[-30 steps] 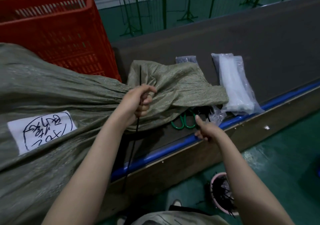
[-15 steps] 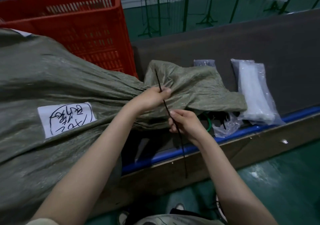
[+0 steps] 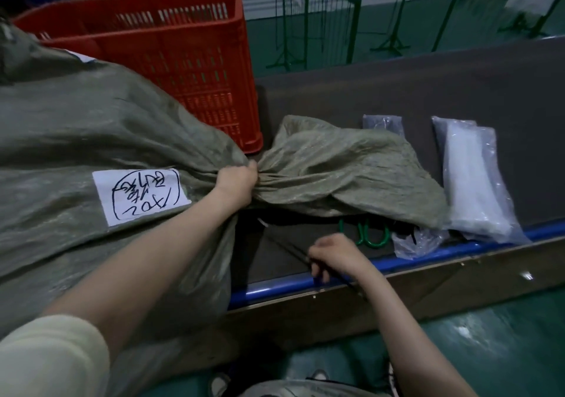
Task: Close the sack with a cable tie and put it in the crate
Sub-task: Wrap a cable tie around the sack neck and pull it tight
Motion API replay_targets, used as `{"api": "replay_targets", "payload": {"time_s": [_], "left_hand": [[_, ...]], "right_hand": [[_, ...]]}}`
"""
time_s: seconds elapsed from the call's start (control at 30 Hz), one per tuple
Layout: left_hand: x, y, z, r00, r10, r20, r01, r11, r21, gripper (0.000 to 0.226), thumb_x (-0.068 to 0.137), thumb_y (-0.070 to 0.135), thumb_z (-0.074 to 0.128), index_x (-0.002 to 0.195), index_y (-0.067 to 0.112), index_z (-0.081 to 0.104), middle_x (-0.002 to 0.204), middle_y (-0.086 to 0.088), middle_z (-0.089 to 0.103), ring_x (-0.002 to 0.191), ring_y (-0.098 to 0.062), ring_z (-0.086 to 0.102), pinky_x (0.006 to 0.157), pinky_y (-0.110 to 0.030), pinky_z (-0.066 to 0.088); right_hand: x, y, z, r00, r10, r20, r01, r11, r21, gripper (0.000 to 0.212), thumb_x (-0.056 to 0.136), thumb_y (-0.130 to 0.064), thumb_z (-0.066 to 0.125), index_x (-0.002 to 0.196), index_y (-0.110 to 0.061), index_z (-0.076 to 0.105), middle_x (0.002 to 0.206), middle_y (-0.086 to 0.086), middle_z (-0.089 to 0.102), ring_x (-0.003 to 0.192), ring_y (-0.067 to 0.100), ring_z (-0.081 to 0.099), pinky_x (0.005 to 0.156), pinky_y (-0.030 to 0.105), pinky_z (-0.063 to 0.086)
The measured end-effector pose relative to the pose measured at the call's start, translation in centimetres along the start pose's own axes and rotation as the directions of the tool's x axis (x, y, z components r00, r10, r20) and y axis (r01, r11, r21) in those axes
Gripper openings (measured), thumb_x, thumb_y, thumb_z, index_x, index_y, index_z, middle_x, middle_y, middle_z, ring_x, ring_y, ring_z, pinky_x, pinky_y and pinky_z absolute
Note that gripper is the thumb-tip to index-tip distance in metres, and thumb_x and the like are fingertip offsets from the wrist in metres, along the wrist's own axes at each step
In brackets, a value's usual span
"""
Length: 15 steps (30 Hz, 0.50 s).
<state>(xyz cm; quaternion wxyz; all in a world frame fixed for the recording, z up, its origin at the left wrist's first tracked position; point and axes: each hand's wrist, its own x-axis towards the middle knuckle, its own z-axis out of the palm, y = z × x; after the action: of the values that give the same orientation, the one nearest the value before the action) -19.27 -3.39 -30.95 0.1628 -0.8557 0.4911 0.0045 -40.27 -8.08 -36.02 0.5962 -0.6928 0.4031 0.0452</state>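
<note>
The sack (image 3: 91,140) lay on the surface (image 3: 428,91) beside the crate (image 3: 195,60). The left hand (image 3: 237,182) clenched its gathered neck, keeping the mouth bunched so a tie could circle it. The right hand (image 3: 333,254) pinched the black tie (image 3: 290,250) below the neck, likely ready to pull it around.

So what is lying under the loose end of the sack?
Under the sack's loose end, green scissor handles and a crumpled clear bag stick out. The scissor blades and anything farther underneath are covered.
</note>
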Motion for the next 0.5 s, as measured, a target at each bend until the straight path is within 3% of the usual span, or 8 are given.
{"api": "replay_targets", "payload": {"time_s": [0.1, 0.2, 0.3, 0.5], "left_hand": [[0.7, -1.6, -1.3, 0.996, -0.080, -0.034, 0.075, 0.989, -0.130, 0.039, 0.084, 0.011, 0.050, 0.122, 0.002, 0.051, 0.126, -0.020, 0.057, 0.117, -0.037, 0.056, 0.092, -0.040, 0.047], [1.3, -2.9, -1.8, 0.990, -0.136, 0.022, 0.137, 0.965, -0.225, 0.037, 0.082, 0.018, 0.054, 0.115, 0.001, 0.058, 0.121, -0.022, 0.059, 0.113, -0.039, 0.056, 0.089, -0.040, 0.048], [1.9, -3.7, -1.9, 0.980, -0.196, 0.044, 0.199, 0.925, -0.324, 0.038, 0.081, 0.024, 0.057, 0.110, 0.000, 0.059, 0.120, -0.022, 0.060, 0.113, -0.039, 0.056, 0.088, -0.038, 0.047], [2.4, -5.5, -2.6, 0.969, -0.228, 0.098, 0.248, 0.856, -0.454, 0.037, 0.079, 0.030, 0.061, 0.105, 0.003, 0.063, 0.116, -0.020, 0.063, 0.109, -0.035, 0.059, 0.080, -0.033, 0.046]], "right_hand": [[-0.5, -0.1, 0.6, 0.984, 0.121, 0.132, -0.103, 0.985, -0.136, 0.020, 0.089, -0.014, 0.051, 0.077, -0.008, 0.065, 0.058, 0.004, 0.066, 0.038, 0.008, 0.056, 0.045, 0.019, 0.045], [0.8, -0.7, 2.4, 0.987, 0.160, 0.000, -0.160, 0.987, -0.032, 0.020, 0.092, -0.014, 0.048, 0.093, -0.004, 0.065, 0.063, 0.007, 0.067, 0.044, 0.012, 0.057, 0.049, 0.023, 0.048], [3.3, -1.9, 4.2, 0.980, 0.165, -0.112, -0.148, 0.978, 0.145, 0.023, 0.093, -0.015, 0.045, 0.078, -0.008, 0.060, 0.058, 0.005, 0.064, 0.040, 0.012, 0.055, 0.044, 0.023, 0.046], [8.6, -4.9, 7.0, 0.963, 0.200, -0.179, -0.135, 0.937, 0.323, 0.037, 0.091, -0.015, 0.047, 0.055, -0.008, 0.051, 0.052, 0.006, 0.059, 0.034, 0.012, 0.051, 0.040, 0.021, 0.045]]}}
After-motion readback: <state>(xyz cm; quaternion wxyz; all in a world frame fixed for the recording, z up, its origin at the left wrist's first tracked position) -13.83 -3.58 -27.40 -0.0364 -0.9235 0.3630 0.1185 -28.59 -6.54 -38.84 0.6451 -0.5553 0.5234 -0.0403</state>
